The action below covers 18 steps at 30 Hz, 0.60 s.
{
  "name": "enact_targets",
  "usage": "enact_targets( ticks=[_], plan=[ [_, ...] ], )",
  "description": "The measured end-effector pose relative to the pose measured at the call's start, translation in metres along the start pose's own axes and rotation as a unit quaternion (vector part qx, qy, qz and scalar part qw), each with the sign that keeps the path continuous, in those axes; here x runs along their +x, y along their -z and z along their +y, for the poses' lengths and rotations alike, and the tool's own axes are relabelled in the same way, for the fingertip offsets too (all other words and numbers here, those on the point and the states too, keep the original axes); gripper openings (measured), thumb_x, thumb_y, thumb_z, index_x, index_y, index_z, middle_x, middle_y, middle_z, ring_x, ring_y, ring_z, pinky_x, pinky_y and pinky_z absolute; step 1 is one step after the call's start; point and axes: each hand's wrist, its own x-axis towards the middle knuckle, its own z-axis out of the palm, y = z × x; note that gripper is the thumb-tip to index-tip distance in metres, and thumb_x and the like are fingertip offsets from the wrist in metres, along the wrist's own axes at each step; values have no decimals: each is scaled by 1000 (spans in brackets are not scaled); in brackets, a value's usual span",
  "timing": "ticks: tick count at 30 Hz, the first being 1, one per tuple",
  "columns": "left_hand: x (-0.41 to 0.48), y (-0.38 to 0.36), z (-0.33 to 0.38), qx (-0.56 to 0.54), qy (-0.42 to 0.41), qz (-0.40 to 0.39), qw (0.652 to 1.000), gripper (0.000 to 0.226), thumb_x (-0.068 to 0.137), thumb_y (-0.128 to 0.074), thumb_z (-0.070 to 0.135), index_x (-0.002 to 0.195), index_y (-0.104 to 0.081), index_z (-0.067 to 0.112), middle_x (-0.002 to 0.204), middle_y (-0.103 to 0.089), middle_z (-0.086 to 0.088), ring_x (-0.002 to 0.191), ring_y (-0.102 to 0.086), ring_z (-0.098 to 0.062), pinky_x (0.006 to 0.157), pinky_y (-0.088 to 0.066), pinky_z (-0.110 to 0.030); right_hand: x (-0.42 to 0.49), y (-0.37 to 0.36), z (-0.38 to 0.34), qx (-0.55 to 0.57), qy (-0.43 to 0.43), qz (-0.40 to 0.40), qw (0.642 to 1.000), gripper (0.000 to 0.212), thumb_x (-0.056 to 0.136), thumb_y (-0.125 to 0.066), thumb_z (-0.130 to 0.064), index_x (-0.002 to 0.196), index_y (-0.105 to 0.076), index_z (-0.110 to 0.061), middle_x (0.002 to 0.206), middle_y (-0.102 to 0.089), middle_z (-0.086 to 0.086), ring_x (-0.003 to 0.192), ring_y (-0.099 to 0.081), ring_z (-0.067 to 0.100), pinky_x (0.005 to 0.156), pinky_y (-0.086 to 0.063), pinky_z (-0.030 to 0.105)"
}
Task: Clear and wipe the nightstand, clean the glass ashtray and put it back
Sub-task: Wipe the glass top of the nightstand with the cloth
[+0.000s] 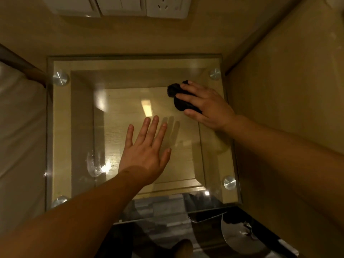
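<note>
Nearest, the left hand (144, 151) lies flat, fingers spread, on the square clear-glass top of the pale wooden nightstand (61, 127), probably to brace the body. Farther right, the right hand (204, 105) presses a crumpled black cloth (174, 90) down with loosely spread fingers, wiping toward the far right corner; no ashtray is visible.

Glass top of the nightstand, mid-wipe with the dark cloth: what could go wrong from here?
1. The left hand lies flat, fingers spread, over the glass top; if it touches, it may leave prints on the wiped surface.
2. The right hand presses the dark cloth near the far right corner, while the wet smear at the near left could get missed.
</note>
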Motion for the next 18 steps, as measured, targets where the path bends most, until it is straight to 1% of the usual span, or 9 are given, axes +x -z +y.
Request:
enact_targets(
  ticks=[3, 5, 7, 11, 14, 18],
  plan=[
    [0, 1, 0, -7, 3, 4, 1000, 74, 107, -16, 63, 167, 7, 28, 176, 12, -1, 163, 13, -21, 129, 8, -58, -21, -8, -7, -1, 15, 1, 1000, 56, 102, -47, -50, 149, -50, -20, 161, -39, 10, 152, -30, 31, 115, -36, 53],
    [0, 2, 0, -9, 4, 5, 1000, 73, 107, -16, 63, 167, 9, 29, 176, 14, 0, 163, 14, -21, 129, 9, -57, -37, -14, -13, -1, 21, 2, 1000, 56, 103, -48, -50, 150, -49, -21, 161, -39, 9, 152, -29, 29, 116, -35, 51],
    [-1, 3, 1, -9, 4, 8, 1000, 73, 107, -13, 64, 167, 9, 29, 175, 14, 0, 163, 13, -21, 129, 8, -57, -53, -21, -22, 0, 21, 4, 1000, 56, 102, -45, -52, 150, -48, -23, 161, -39, 8, 152, -29, 28, 115, -32, 47],
    [-1, 5, 3, -4, 9, 10, 1000, 75, 105, -7, 65, 169, 3, 28, 178, 7, -2, 164, 10, -21, 130, 4, -58, -89, -34, -41, 11, 23, 4, 1000, 57, 103, -44, -54, 151, -46, -24, 162, -37, 6, 153, -27, 27, 117, -31, 47],
    [-1, 5, 3, 1, 10, 17, 1000, 75, 105, -9, 64, 169, -1, 26, 178, 2, -3, 164, 6, -22, 130, 2, -59, -114, -43, -56, 19, 39, 2, 999, 56, 102, -50, -50, 150, -49, -22, 162, -39, 7, 152, -29, 29, 117, -34, 49],
    [-1, 2, 3, -2, 7, 34, 999, 74, 106, -14, 63, 169, -7, 25, 178, -4, -5, 165, 0, -23, 129, 0, -60, -147, -56, -77, 36, 48, 3, 998, 58, 101, -53, -53, 150, -48, -24, 163, -38, 6, 153, -27, 28, 115, -35, 50]
  ],
)
